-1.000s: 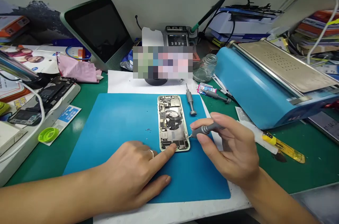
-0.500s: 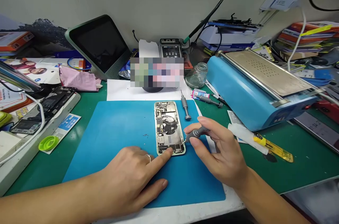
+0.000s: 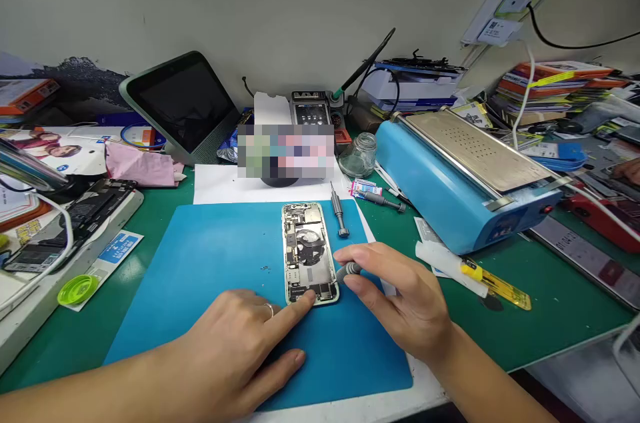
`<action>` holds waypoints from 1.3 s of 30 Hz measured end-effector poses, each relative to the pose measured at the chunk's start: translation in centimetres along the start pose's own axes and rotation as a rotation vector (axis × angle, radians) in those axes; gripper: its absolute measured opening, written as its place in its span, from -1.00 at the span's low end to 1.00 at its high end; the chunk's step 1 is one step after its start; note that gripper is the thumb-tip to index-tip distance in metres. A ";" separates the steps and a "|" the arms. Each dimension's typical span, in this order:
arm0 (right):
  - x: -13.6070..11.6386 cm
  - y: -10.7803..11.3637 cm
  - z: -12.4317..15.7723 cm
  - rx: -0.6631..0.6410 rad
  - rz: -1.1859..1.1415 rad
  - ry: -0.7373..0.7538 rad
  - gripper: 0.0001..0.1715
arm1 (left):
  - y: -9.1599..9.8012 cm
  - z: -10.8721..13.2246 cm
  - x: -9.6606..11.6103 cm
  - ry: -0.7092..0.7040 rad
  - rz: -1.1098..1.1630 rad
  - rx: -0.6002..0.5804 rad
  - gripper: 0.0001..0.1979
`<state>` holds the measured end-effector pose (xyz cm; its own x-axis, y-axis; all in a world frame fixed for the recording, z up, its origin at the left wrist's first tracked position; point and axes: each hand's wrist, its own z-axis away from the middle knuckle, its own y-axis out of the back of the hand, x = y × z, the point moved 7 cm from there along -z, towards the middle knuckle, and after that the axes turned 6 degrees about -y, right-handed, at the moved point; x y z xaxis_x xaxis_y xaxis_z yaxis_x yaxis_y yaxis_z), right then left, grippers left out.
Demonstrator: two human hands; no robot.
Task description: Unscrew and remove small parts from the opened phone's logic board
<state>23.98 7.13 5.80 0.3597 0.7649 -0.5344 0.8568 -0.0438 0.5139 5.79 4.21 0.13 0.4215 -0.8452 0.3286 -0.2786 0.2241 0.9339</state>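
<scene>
At our far left, some dark electronic parts (image 3: 70,226) lie side by side. Near them we have a green cap (image 3: 79,290) on a card (image 3: 119,248). Farther back, a screen (image 3: 185,103) stands tilted. In front of it spreads the blue mat (image 3: 200,256). Our left hand (image 3: 245,336) is over the mat and grasps nothing: the index finger reaches out, its tip resting on the phone's near end, while the thumb stands apart. Tiny bits (image 3: 265,268) lie between mat edge and phone. The phone (image 3: 311,246) lies on the mat, right of its middle, with its insides facing up. Just beyond its right edge is a spare driver (image 3: 339,215). Our right hand (image 3: 400,296) pinches the driver (image 3: 347,270) between thumb and fingers beside the phone; we cannot tell whether its tip touches. Past that sit a blue machine (image 3: 440,190) and a yellow cutter (image 3: 500,284).
</scene>
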 end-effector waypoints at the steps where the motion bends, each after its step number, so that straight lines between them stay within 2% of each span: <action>1: 0.0 -0.1 0.0 0.000 -0.003 -0.002 -0.36 | 0.0 0.0 0.0 -0.001 -0.001 0.004 -0.53; 6: -0.2 -0.3 -0.1 -0.029 -0.020 0.021 -0.34 | -0.2 0.0 -0.1 0.012 0.015 -0.013 -0.53; 14: -0.5 -0.1 -0.2 0.021 -0.001 -0.014 -0.51 | 0.9 -0.3 0.6 -0.043 -0.020 0.128 -0.55; 19: -0.9 -0.4 -0.2 0.026 -0.002 0.010 -0.48 | 0.9 -0.5 0.7 -0.085 -0.011 0.150 -0.54; 27: -0.8 0.1 -0.3 0.020 -0.055 0.023 -0.39 | 0.1 0.1 0.2 -0.024 -0.019 0.023 -0.55; 39: -0.5 0.1 -0.4 0.031 0.154 0.043 -0.45 | 0.3 -0.1 -0.1 -0.026 -0.033 -0.002 -0.51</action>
<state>23.74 7.02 6.43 0.4722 0.7744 -0.4210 0.8039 -0.1825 0.5660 5.76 4.37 0.36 0.4076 -0.8647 0.2934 -0.2627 0.1967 0.9446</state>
